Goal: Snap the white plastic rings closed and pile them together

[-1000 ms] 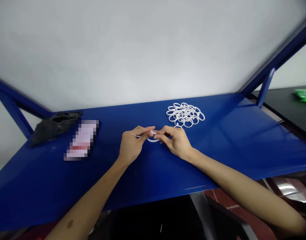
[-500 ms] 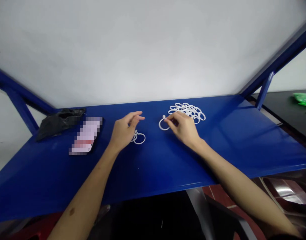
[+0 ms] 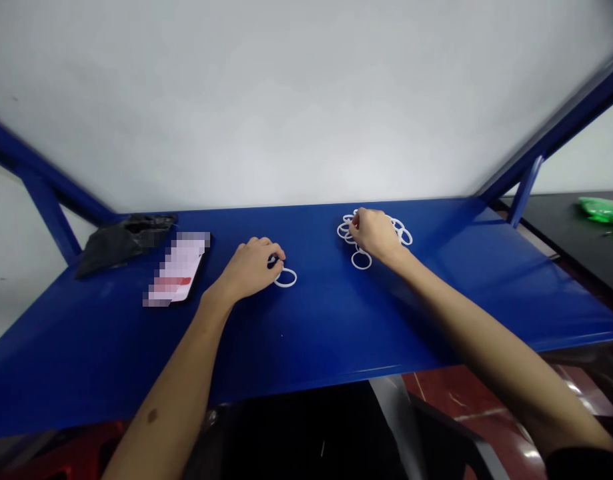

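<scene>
My left hand (image 3: 250, 268) rests on the blue shelf (image 3: 311, 333) with its fingers curled and pinching a white plastic ring (image 3: 285, 277) that lies flat on the surface. My right hand (image 3: 375, 233) is further back and to the right, fingers closed over a pile of white plastic rings (image 3: 401, 231), most of it hidden under the hand. One single ring (image 3: 361, 260) pokes out just below that hand.
A black crumpled bag (image 3: 121, 241) lies at the shelf's back left, a blurred flat card or phone (image 3: 177, 269) beside it. Blue diagonal braces (image 3: 551, 143) rise at both sides before a white wall. A dark table with a green thing (image 3: 603, 210) stands at the right.
The hands, joined on one ring a second ago, have parted. The left set a ring down and stays on it. The right moved back to the pile.
</scene>
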Available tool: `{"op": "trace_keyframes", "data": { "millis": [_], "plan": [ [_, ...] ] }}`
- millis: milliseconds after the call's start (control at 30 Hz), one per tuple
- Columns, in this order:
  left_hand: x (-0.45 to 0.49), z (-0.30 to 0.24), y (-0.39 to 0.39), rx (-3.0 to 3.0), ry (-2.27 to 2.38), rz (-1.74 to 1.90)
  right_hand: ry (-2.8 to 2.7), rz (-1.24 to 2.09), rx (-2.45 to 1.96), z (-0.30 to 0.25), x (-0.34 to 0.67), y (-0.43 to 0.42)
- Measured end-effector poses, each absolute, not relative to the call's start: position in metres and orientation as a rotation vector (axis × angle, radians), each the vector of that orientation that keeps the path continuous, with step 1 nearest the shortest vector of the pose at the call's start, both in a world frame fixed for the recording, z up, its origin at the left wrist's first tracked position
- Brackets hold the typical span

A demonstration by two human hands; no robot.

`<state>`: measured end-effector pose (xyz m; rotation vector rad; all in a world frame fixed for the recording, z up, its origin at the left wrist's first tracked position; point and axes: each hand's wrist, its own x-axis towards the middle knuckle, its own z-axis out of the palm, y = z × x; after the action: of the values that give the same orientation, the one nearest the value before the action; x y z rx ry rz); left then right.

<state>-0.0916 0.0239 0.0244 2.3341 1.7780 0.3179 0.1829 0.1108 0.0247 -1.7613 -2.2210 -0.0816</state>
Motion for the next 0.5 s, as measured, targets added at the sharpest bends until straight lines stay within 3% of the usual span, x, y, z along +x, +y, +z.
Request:
{"op": "trace_keyframes", "data": {
  "millis": [267,367,500],
  "plan": [
    [-0.087,0.028,0.021,2.370,1.701,0.317,-2.183,-0.139,-1.867,0.030,0.164,0.107],
    [-0.083,0.029,0.020,2.371,1.661,0.330,-2.174,-0.130,-1.753,0.028,0.166,0.096],
    [-0.081,0.026,0.022,2.360,1.603,0.363,-2.382,0.134,-1.403,0.016,0.155,0.065]
  ]
}}
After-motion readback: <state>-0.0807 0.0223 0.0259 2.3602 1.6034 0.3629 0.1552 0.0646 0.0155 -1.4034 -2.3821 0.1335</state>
